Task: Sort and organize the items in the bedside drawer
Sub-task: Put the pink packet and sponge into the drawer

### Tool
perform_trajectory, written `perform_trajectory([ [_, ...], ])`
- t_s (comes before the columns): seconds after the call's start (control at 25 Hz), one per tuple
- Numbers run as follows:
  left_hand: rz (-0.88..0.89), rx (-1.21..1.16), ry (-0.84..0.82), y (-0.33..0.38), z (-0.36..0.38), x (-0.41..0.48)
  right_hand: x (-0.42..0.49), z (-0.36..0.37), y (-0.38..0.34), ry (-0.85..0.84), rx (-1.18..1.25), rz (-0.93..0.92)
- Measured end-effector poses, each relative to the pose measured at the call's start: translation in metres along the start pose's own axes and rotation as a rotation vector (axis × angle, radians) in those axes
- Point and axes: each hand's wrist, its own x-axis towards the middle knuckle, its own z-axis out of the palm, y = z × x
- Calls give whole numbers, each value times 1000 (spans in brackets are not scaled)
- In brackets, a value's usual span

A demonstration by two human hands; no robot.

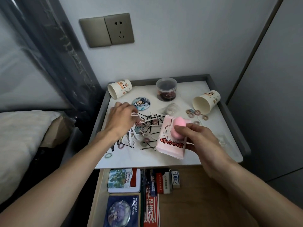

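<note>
Two hands are mid-sort. The left hand (122, 118), centre-left of frame, pinches a white floss pick (141, 118) out of the hairpins (155, 116). The right hand (201, 141) grips a tissue pack (170, 143) and a pink sponge (179, 128) together. Each probably needs a home next (maybe the tipped cups (205, 102)). The open drawer (178, 208) is cut off at the bottom edge, and the left fingertips are partly hidden.
</note>
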Motion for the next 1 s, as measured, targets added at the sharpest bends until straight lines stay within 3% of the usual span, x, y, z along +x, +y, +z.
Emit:
perform_trajectory([
  [0.16,-8,88,-347,10,-1,8,-2,3,3,-23,-10,5],
  [0.44,4,-8,-500,11,-14,23,-1,1,6,-40,-11,-4],
  [0.68,-39,-255,-399,7,-4,25,1,2,8,-59,-25,2],
  [0.88,-26,-228,-292,11,-2,21,3,0,7,-60,-25,-6],
  [1.0,-33,-368,-210,17,-12,21,3,-1,4,-56,-19,-14],
])
